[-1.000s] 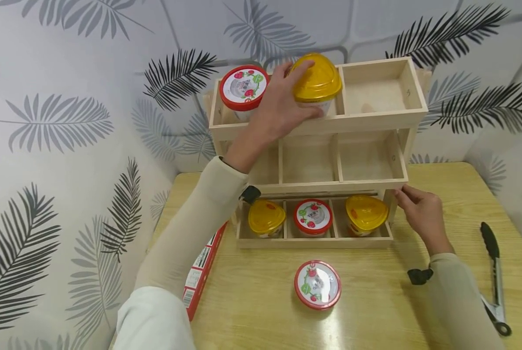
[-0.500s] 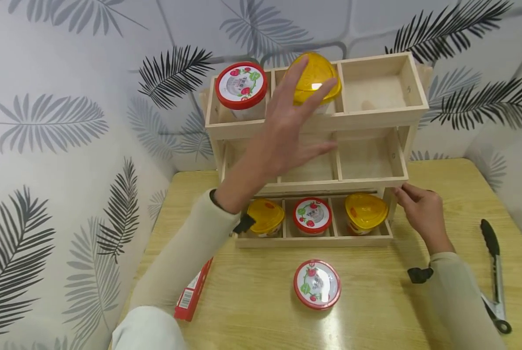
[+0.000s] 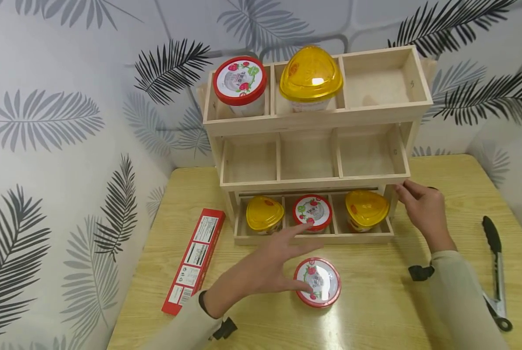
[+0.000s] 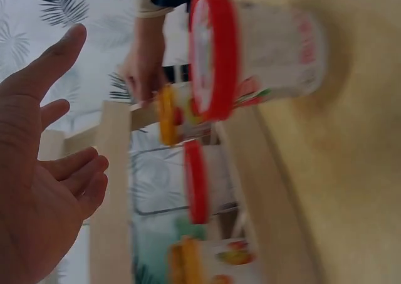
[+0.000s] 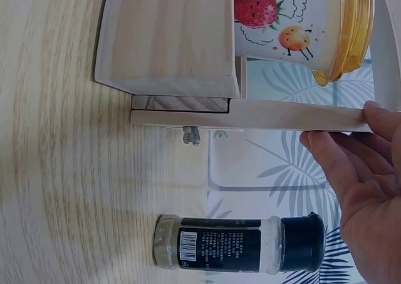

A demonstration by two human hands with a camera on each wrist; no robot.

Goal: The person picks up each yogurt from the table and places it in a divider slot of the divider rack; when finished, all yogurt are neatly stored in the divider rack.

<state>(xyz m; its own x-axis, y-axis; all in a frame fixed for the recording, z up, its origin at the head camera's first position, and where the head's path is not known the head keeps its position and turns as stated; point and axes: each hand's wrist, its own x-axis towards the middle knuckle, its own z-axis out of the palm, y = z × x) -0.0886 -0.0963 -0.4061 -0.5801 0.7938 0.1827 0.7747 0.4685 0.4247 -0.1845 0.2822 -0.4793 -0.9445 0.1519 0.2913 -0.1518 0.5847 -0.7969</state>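
A round tub with a red-rimmed lid [image 3: 326, 274] stands on the table in front of a three-tier wooden rack [image 3: 313, 183]. My left hand [image 3: 269, 267] reaches in from its left, fingers spread and thumb overlapping the lid in the head view. In the left wrist view, that hand [image 4: 37, 177] has nothing in its grasp. My right hand [image 5: 363, 177] pinches the rack's side post [image 5: 294, 115] between thumb and fingers. On the top tier, another red-lidded tub [image 3: 241, 80] fills the left compartment and a yellow-lidded tub [image 3: 311, 75] the middle one.
Two yellow-lidded tubs [image 3: 265, 214] flank a red-lidded one [image 3: 312, 210] in the bottom tier. A long red box [image 3: 195, 260] lies left of the rack, and tongs [image 3: 498, 272] lie at the right. A spice bottle [image 5: 232, 243] shows beside the rack in the right wrist view.
My left hand has let go of the yellow-lidded tub in the top middle compartment and come down to the red-lidded tub on the table. The right hand stays at the post.
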